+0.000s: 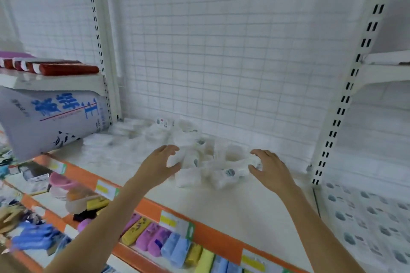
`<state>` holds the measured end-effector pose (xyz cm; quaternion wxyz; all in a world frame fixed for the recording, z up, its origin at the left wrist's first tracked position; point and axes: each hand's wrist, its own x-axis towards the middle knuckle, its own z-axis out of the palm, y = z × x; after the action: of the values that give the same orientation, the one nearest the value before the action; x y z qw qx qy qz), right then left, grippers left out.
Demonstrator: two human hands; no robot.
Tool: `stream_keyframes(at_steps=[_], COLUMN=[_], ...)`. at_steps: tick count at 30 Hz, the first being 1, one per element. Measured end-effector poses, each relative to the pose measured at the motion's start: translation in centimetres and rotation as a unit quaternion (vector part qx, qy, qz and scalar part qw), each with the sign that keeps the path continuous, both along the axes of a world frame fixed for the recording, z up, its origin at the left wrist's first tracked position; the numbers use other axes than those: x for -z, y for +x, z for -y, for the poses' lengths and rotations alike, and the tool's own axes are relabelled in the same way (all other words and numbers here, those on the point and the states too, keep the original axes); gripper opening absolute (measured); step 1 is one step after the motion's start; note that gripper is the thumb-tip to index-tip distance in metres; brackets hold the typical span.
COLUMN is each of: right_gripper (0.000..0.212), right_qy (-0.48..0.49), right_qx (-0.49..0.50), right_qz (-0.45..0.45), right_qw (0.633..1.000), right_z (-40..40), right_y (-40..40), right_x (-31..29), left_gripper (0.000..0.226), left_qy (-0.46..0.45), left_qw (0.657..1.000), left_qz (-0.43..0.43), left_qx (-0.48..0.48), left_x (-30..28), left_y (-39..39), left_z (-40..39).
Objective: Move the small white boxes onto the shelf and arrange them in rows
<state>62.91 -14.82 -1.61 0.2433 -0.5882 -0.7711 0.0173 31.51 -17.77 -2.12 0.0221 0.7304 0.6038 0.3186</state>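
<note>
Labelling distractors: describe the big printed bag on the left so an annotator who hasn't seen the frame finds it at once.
Start at the left slotted white shelf upright. Just left of it, under the small upper shelf holding dark red tubes, a large pale grey bag with blue characters leans tilted on the main cream shelf board. It is far bigger than the heap of small white boxes beside it.

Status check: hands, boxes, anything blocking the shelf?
Left hand and right hand open, flanking the small white boxes. Boxes jumbled on the shelf, no rows. Big bag leaning at left.
</note>
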Motion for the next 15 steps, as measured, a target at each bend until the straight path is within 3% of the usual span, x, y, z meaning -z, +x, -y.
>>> stream_keyframes(at_steps=[4,8,15], right_gripper=[0.046,0.051,0.061], right_qy=[-0.022,-0.077,-0.081], right_qx=[0.054,0.099,0.182], right_qz=[-0.009,-0.075,-0.068], right_qw=[0.998,0.989,0.978], right_z=[-5.5,-8.6,-11.0], right_y=[1.3,1.7,0.5], right_x=[0.5,1.7,2.5], left_gripper=[0.052,0.057,0.069], left_qy=[-0.012,-0.049,-0.132], left_qw=[0.998,0.992,0.988], left_qz=[0.041,0.082,0.020], left_qx=[0.045,0.084,0.077], left_x=[-0.4,0.1,1.9], left_y=[2.3,5.6,8.8], left_z=[-7.2,-13.0,-19.4])
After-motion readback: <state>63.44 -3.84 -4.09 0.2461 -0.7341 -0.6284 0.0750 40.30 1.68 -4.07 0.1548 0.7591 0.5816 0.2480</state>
